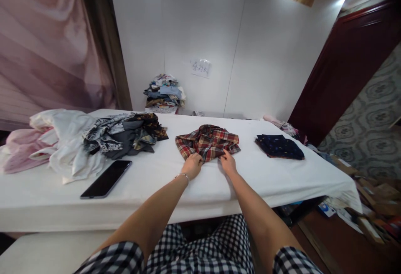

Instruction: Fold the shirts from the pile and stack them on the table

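Observation:
A red, cream and dark plaid shirt [208,139] lies bunched on the white-covered table in front of me. My left hand [192,166] is closed at its near left edge, fingers curled onto the cloth. At the near right edge, my right hand [228,162] pinches the fabric between thumb and fingers. The sleeves and collar are hard to make out in the folds. To the right sits a folded dark navy garment [279,146] with small coloured specks.
A black phone [106,179] lies at the left, before a heap of white clothes [70,140], pink cloth [23,148] and dark printed clothes [122,134]. Behind the table rises a clothes pile [165,92] against the wall. Boxes [385,192] clutter the right floor.

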`<state>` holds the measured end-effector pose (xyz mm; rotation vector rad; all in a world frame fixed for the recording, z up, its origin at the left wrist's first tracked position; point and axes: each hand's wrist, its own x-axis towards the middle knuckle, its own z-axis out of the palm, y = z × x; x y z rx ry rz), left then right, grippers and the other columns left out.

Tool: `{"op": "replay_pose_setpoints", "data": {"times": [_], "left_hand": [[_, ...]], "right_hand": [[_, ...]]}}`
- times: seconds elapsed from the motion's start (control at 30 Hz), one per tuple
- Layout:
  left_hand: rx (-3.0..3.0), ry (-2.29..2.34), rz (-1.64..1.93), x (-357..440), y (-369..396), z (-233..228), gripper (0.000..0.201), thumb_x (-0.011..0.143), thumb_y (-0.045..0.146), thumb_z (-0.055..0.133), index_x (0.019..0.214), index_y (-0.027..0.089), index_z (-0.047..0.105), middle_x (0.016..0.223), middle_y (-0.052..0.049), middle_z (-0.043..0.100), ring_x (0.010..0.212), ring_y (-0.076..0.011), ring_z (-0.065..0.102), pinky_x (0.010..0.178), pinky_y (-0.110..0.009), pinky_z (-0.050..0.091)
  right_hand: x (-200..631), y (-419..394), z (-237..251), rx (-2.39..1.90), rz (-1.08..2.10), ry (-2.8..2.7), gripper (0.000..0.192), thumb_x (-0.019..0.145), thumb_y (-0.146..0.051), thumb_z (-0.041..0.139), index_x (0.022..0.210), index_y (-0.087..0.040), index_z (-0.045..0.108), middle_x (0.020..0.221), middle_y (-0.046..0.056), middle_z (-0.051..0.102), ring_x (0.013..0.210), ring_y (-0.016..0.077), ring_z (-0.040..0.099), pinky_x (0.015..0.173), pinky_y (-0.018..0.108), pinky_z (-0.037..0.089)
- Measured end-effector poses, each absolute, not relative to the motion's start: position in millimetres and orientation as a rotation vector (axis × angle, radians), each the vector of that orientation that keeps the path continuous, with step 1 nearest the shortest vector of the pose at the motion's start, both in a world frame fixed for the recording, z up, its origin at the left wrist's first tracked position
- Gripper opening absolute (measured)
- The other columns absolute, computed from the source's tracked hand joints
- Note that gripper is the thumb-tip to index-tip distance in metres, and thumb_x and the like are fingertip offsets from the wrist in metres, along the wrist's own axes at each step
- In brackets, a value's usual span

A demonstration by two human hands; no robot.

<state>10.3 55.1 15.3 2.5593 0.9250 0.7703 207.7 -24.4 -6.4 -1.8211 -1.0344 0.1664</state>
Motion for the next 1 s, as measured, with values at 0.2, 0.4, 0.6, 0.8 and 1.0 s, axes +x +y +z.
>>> {"op": "replay_pose_setpoints", "data": {"times": [0.2,0.4,0.6,0.8,1.0], "left_hand": [[2.573,0.938,0.762,8,52,18,0.019,0.084,0.012,0.050,0.090,0.020,0.066,0.102,-0.007,0.064,0.102,-0.0223,0.055,0.093,-0.036,0.044],[2.578,0.949,0.750,8,51,20,0.018,0.084,0.012,0.050,0.091,0.019,0.066,0.102,-0.007,0.064,0.102,-0.0227,0.054,0.092,-0.036,0.044],[2.570,0.953,0.737,9,51,20,0.019,0.085,0.012,0.050,0.090,0.020,0.066,0.102,-0.007,0.064,0.102,-0.0225,0.054,0.091,-0.036,0.043],[2.532,0.942,0.738,8,51,19,0.019,0.085,0.012,0.049,0.091,0.020,0.066,0.104,-0.008,0.064,0.104,-0.0228,0.054,0.091,-0.037,0.042],[2.479,0.923,0.762,8,52,19,0.018,0.084,0.013,0.050,0.089,0.020,0.065,0.104,-0.007,0.065,0.104,-0.0235,0.055,0.091,-0.038,0.043]], "right_hand": [[208,-23,-7,-1.817,0.184,-1.027,0.047,0.079,-0.023,0.050,0.125,-0.019,0.063,0.083,0.002,0.072,0.081,0.0186,0.065,0.085,0.031,0.050],[209,-23,-9,-1.790,0.196,-1.026,0.043,0.078,-0.022,0.048,0.117,-0.018,0.067,0.090,0.004,0.074,0.086,0.0195,0.066,0.088,0.032,0.050],[209,-24,-8,-1.792,0.194,-1.019,0.038,0.077,-0.020,0.048,0.108,-0.019,0.070,0.087,0.003,0.075,0.086,0.0189,0.067,0.087,0.031,0.051],[206,-26,-4,-1.836,0.200,-1.010,0.035,0.075,-0.019,0.050,0.103,-0.019,0.071,0.084,0.003,0.074,0.085,0.0200,0.067,0.086,0.032,0.051],[205,-28,1,-1.868,0.196,-1.005,0.034,0.073,-0.024,0.052,0.101,-0.021,0.071,0.080,0.001,0.073,0.083,0.0205,0.067,0.084,0.033,0.051]]}}
